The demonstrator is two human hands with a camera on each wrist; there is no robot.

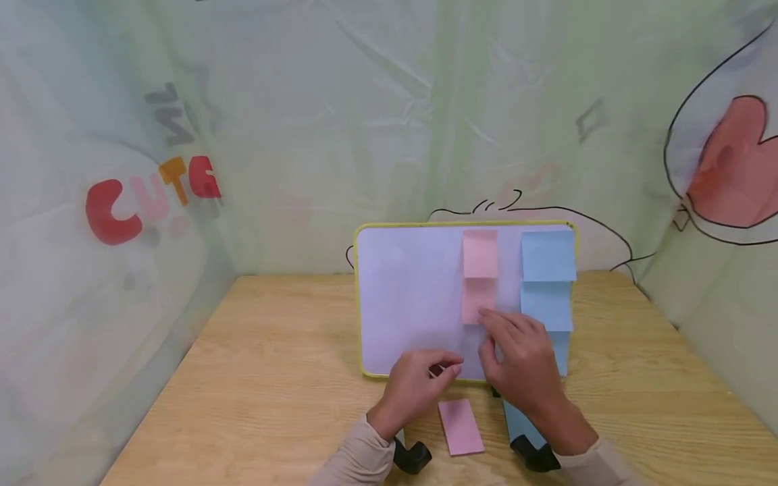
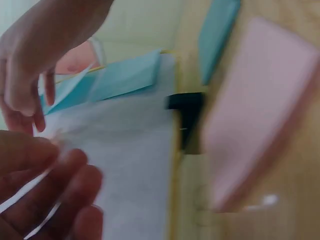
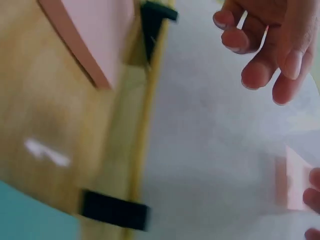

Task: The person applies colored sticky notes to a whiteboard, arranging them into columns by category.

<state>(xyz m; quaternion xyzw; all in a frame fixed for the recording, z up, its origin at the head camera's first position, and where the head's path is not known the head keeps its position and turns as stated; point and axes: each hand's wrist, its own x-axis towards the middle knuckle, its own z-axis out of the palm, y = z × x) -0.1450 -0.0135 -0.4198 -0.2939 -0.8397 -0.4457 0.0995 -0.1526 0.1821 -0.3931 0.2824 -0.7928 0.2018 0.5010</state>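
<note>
A whiteboard (image 1: pixel 407 297) with a yellow frame stands upright on the table. Two pink sticky notes sit on it, one above the other. My right hand (image 1: pixel 524 361) touches the lower edge of the lower pink sticky note (image 1: pixel 476 297) with its fingertips, the thumb held apart. In the right wrist view that note (image 3: pixel 297 185) tilts off the board at one side. My left hand (image 1: pixel 419 381), loosely curled and holding nothing visible, hovers before the board's lower part. Beneath and between the hands lies a pink sticky note pad (image 1: pixel 460 427).
A column of blue sticky notes (image 1: pixel 548 256) runs down the board's right side, partly behind my right hand. A blue note pad (image 1: pixel 519 425) lies on the table (image 1: pixel 273 378) below. Black clips (image 3: pixel 115 209) hold the board's lower edge. A printed curtain (image 1: pixel 334 135) surrounds the table.
</note>
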